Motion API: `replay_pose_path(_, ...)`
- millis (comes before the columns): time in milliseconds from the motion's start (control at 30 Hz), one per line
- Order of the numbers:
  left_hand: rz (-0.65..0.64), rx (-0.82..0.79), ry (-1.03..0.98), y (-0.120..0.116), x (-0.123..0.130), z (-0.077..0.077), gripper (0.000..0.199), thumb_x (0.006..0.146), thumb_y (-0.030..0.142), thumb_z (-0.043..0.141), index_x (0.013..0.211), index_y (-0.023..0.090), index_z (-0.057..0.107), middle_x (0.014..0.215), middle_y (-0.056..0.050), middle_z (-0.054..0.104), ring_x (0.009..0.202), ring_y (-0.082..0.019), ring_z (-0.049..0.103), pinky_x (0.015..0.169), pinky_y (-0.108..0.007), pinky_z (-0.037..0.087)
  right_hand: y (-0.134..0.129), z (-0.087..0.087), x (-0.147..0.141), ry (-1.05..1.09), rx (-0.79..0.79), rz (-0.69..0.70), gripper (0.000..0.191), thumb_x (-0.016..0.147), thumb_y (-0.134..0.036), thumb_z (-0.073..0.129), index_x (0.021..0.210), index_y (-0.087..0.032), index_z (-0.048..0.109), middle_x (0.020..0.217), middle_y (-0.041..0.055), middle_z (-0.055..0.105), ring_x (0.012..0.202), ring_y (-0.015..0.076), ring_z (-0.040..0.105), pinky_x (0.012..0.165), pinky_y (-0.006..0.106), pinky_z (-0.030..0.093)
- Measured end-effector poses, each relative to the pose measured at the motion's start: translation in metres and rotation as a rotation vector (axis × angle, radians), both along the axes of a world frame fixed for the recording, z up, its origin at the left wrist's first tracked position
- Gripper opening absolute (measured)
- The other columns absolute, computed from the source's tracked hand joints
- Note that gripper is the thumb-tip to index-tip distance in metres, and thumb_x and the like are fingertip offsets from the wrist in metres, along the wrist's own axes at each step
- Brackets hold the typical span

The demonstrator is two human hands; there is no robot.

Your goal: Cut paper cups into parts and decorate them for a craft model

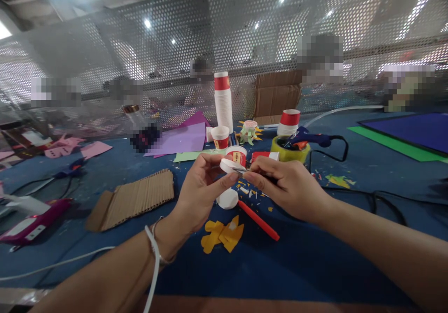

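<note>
Between the thumb and fingers of my left hand (196,189) is a small white paper cup base (228,165), tilted. My right hand (292,184) is closed around a slim tool with a thin metal tip (241,169); the tip touches or nearly touches the cup base. Most of the tool is hidden in the fingers, so I cannot tell its exact kind. Just behind the hands stands a red and white paper cup (238,156). Below them lie a white paper disc (227,199), a red marker (259,221) and cut yellow paper pieces (224,235).
A tall stack of paper cups (224,110) stands at the back. To the right, a glue gun (311,138) rests on a yellow tape roll (292,152), with black cables nearby. Corrugated cardboard (140,198) lies left. Paper scraps litter the blue table (280,271).
</note>
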State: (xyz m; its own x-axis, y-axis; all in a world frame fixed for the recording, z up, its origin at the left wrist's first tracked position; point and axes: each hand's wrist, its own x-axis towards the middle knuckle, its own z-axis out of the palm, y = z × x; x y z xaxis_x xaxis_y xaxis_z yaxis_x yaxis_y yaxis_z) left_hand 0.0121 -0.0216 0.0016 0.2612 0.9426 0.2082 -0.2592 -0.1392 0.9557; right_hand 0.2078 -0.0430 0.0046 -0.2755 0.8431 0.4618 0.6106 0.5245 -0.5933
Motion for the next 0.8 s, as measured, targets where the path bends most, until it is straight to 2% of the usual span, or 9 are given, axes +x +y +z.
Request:
replay_pose_path(267, 0.015, -0.003, 0.013, -0.0012, 0.0003, -0.0005, 0.036, 0.073, 0.025, 0.088, 0.098, 0.02, 0.062, 0.097, -0.002, 0.074, 0.092, -0.015, 0.067, 0.081, -0.027, 0.051, -0.0001, -0.0002, -0.0009, -0.012, 0.014, -0.004, 0.037, 0.1, -0.048, 0.048, 0.079, -0.02, 0.058, 0.06, -0.0038, 0.05, 0.053, 0.0109, 0.042, 0.052, 0.028, 0.028)
replay_pose_path(567, -0.018, -0.087, 0.003, -0.0021, -0.0004, 0.0061, 0.037, 0.071, 0.025, 0.089, 0.097, 0.019, 0.063, 0.097, -0.004, 0.075, 0.091, -0.015, 0.067, 0.082, -0.028, 0.05, -0.0009, 0.0027, 0.0, -0.034, 0.014, -0.007, 0.037, 0.101, -0.048, 0.046, 0.078, -0.02, 0.056, 0.061, -0.0031, 0.05, 0.054, 0.0114, 0.041, 0.053, 0.028, 0.028)
replay_pose_path(800, -0.015, -0.02, 0.015, 0.0005, -0.0016, 0.0003, 0.037, 0.07, 0.022, 0.09, 0.095, 0.021, 0.064, 0.094, -0.001, 0.075, 0.09, -0.016, 0.068, 0.08, -0.029, 0.052, -0.0013, 0.0018, -0.0014, -0.032, -0.005, 0.001, 0.038, 0.1, -0.05, 0.048, 0.077, -0.021, 0.057, 0.059, -0.0039, 0.048, 0.053, 0.0112, 0.041, 0.052, 0.028, 0.027)
